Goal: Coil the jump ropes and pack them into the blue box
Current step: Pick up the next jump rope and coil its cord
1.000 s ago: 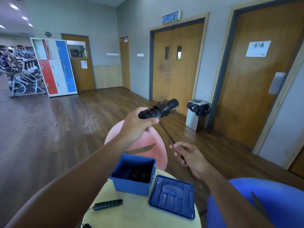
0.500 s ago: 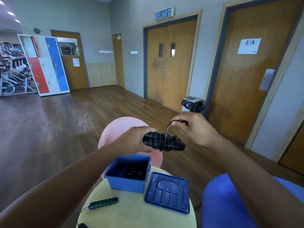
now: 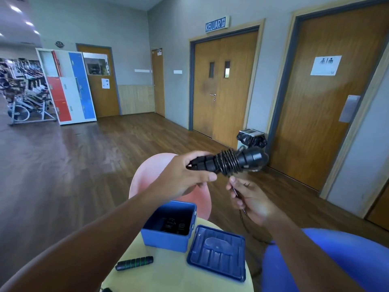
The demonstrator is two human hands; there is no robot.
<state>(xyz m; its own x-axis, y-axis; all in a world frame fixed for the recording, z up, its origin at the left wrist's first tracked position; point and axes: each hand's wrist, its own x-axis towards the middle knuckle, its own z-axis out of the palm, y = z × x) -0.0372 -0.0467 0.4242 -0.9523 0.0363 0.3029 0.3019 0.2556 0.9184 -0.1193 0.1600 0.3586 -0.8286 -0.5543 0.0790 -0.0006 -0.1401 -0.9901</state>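
The person stands over a small round pale-yellow table (image 3: 160, 275) with both arms stretched out above it. The left hand (image 3: 185, 175) has its fingers and thumb wrapped round one end of a pair of black ribbed jump-rope handles (image 3: 252, 159) bundled side by side. The bundle is in the air above and beyond the table. Its long axis runs almost level, rising a little from the left hand towards the right, and the free, thicker end points at the wooden door on the right. A thin black cord (image 3: 227, 164) is wound in tight turns round the middle of the bundle.

Just below the free end, the right hand (image 3: 250, 201) pinches the loose cord between its thumb and curled fingertips. The rest of the cord hangs out from under the palm and trails down past the table edge.

On the table sits the open blue plastic box (image 3: 168, 239) with dark coiled ropes (image 3: 172, 225) already in its bottom. Its blue ribbed lid (image 3: 216, 252) lies flat just to the right, nearly touching. Near the front-left edge lies a black handle with green rings (image 3: 134, 263), its axis left to right, apart from the box. A pink rounded chair (image 3: 151, 173) stands behind the table, and a big blue rounded seat (image 3: 336, 260) is at the right.
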